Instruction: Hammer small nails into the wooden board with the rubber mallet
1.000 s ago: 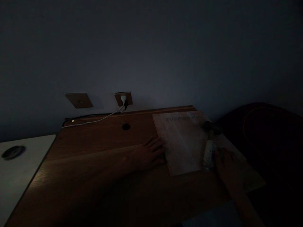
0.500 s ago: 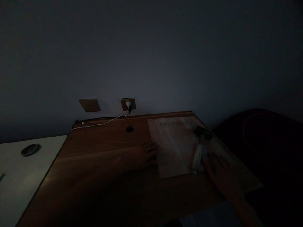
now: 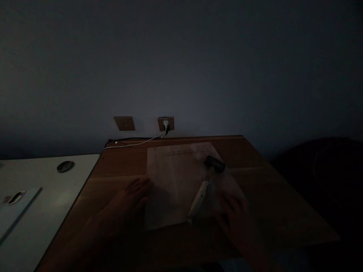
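The scene is very dim. A pale flat board lies on a wooden table, with a row of small nails standing near its far edge. A hammer rests slantwise on the board, its dark head up and to the right and its light handle toward me. My left hand is at the board's left edge, fingers stretched and touching it. My right hand lies over the board's lower right part, right of the hammer handle, fingers spread. Neither hand holds the hammer.
The wooden table meets the wall. On the wall are a socket with plugs and a blank plate; cables run along the table's back edge. A white table at left bears a dark round object.
The board, with the hammer on it, has slid left across the table, away from the right edge. Both hands have moved left along with it. The camera view has turned slightly left.
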Motion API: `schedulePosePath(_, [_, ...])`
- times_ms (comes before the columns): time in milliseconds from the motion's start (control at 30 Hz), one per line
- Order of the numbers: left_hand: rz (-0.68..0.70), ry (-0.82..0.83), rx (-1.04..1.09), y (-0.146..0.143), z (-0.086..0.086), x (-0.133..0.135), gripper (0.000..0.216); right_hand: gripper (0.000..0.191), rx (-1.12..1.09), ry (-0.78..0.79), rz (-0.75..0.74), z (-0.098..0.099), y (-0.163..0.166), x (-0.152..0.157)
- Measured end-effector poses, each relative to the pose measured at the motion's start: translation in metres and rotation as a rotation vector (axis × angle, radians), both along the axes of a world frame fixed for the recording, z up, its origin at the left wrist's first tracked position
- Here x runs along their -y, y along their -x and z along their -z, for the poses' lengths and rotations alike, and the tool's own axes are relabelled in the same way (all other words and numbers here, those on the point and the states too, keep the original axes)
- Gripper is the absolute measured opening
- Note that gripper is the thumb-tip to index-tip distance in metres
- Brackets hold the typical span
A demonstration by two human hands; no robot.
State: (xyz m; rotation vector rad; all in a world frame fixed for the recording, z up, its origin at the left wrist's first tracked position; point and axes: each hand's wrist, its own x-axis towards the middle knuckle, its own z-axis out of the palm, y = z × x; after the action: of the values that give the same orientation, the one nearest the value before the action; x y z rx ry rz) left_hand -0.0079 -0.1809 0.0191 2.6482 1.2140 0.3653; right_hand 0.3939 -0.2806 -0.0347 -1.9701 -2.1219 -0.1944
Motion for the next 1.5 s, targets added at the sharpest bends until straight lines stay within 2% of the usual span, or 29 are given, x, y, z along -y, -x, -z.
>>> schedulePosePath(100, [-0.078,-0.064,-0.020,0.017,-0.005,0.019,0.047,0.049,-0.035,0.038,-0.090,-0.004,0.019,-0.003])
schedulePosePath(200, [-0.048,-0.118,-0.078,0.027,-0.005,0.026,0.046,0.044,-0.075,0.086,-0.137,-0.012,0.027,-0.009])
schedulePosePath(333, [-0.001,-0.184,-0.131,0.032,0.010,0.020,0.046,0.042,-0.175,0.117,-0.098,-0.027,0.032,-0.023])
schedulePosePath(467, [0.031,-0.223,-0.157,0.023,0.023,0.003,0.044,0.046,-0.295,0.039,-0.024,-0.039,0.051,-0.044])
schedulePosePath(567, [0.004,-0.123,-0.161,0.006,0.011,-0.019,0.046,0.047,-0.358,0.093,0.006,-0.042,0.075,-0.062])
schedulePosePath(667, [-0.070,0.063,-0.175,-0.016,-0.014,-0.047,0.050,0.050,-0.357,0.224,0.083,-0.041,0.096,-0.081])
schedulePosePath(733, [-0.137,0.152,-0.217,-0.029,-0.027,-0.063,0.049,0.045,-0.371,0.249,0.132,-0.038,0.103,-0.090])
schedulePosePath(833, [-0.140,0.197,-0.242,-0.039,-0.030,-0.075,0.053,0.027,-0.514,0.243,0.135,-0.031,0.101,-0.096])
schedulePosePath(967, [-0.084,0.202,-0.233,-0.038,-0.014,-0.075,0.069,0.018,-0.688,0.258,0.138,-0.027,0.089,-0.096])
schedulePosePath(1133, [-0.070,0.201,-0.182,-0.031,0.000,-0.075,0.075,0.027,-0.594,0.256,0.189,-0.038,0.074,-0.103])
schedulePosePath(1233, [-0.076,0.190,-0.188,-0.029,0.007,-0.080,0.076,0.028,-0.500,0.244,0.164,-0.043,0.067,-0.108])
schedulePosePath(1367, [-0.088,0.190,-0.179,-0.027,0.015,-0.084,0.082,0.028,-0.469,0.266,0.119,-0.040,0.060,-0.110])
schedulePosePath(1500, [-0.108,0.218,-0.174,-0.026,0.016,-0.085,0.089,0.029,-0.489,0.300,0.089,-0.032,0.053,-0.107])
